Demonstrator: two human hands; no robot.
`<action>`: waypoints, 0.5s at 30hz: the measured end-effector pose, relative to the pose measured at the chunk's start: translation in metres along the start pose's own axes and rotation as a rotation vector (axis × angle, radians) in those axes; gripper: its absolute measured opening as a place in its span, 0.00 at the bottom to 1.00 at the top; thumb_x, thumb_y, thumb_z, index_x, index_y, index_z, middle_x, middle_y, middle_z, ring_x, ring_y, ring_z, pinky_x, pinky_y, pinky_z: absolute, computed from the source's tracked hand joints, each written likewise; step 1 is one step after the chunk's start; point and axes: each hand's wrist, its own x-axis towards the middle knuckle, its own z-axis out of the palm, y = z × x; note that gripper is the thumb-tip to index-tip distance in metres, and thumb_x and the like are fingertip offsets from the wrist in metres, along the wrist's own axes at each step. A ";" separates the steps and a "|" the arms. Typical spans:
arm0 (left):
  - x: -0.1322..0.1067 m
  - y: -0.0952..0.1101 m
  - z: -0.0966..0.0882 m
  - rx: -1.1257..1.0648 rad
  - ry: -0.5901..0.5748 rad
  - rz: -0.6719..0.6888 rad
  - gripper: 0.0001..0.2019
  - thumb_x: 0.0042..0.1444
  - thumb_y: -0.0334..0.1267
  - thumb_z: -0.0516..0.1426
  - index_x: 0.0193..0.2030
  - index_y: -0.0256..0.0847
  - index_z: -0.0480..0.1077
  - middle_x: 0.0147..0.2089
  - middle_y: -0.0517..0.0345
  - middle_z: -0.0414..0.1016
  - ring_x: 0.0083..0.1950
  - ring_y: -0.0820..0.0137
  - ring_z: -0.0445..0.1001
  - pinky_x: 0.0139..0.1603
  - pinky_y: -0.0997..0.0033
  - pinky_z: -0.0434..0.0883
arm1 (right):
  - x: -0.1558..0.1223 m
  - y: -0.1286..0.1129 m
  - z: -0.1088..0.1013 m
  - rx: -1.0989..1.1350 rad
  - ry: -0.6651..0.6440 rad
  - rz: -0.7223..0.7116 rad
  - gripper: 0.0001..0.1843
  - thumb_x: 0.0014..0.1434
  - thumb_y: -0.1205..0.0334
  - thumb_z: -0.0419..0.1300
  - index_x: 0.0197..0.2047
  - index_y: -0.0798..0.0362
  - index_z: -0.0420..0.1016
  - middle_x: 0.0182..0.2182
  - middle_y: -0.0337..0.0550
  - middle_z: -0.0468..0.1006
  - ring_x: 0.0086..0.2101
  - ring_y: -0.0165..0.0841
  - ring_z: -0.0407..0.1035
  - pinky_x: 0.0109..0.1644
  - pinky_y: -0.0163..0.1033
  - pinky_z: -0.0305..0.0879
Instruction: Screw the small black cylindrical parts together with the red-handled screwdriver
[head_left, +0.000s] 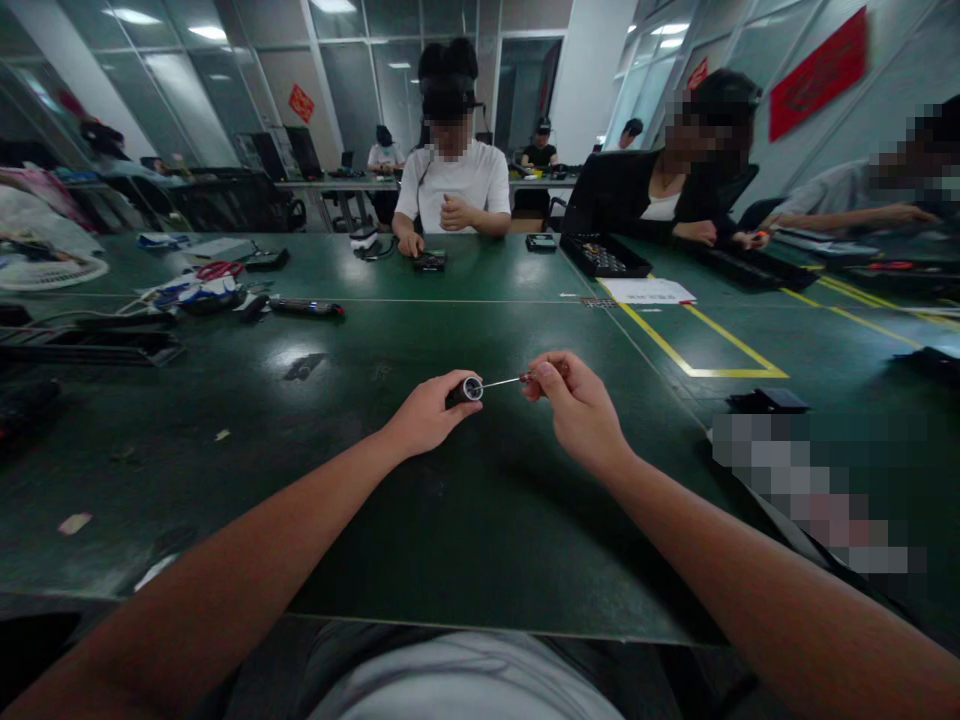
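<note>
My left hand is closed around a short black cylinder with a pale ring at its open end, which faces right. My right hand grips a screwdriver by its reddish, see-through handle. Its thin metal shaft points left, and the tip reaches the cylinder's open end; how deep it goes I cannot tell. Both hands are held above the green table. What exactly the cylinder is does not show, since my fingers cover most of it.
Tools and cables lie at the left, among them a dark pen-shaped tool and red-handled scissors. A black parts tray and a white paper are at the right. A person sits opposite; others work at the right.
</note>
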 end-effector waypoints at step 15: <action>0.000 -0.004 0.002 0.120 -0.018 0.031 0.14 0.61 0.40 0.62 0.54 0.46 0.72 0.52 0.57 0.77 0.52 0.61 0.74 0.55 0.59 0.68 | -0.007 -0.008 0.000 -0.103 0.049 -0.005 0.15 0.69 0.50 0.53 0.44 0.50 0.75 0.28 0.38 0.75 0.27 0.32 0.68 0.32 0.39 0.62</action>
